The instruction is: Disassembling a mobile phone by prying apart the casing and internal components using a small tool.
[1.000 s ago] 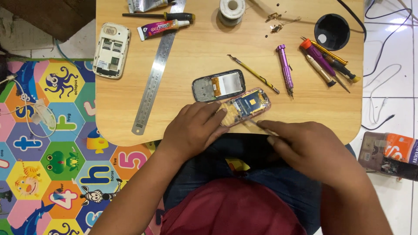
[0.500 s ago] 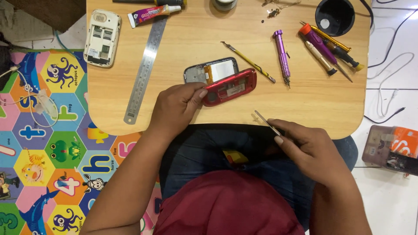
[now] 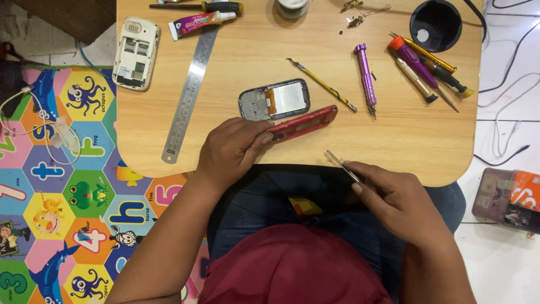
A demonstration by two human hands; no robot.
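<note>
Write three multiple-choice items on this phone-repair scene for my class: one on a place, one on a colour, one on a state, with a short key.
1. Where does the steel ruler lie?
A. on the wooden table, left of the grey phone frame
B. on the play mat
C. in the black cup

2. What colour is the phone shell at the left hand?
A. white
B. red
C. green

3. What is the right hand doing?
A. resting empty
B. pressing the ruler
C. holding tweezers

Key: 1 A, it lies slanted on the wooden table, left of the grey phone frame. 2 B, the shell is red. 3 C, thin metal tips jut from its fingers.
</note>
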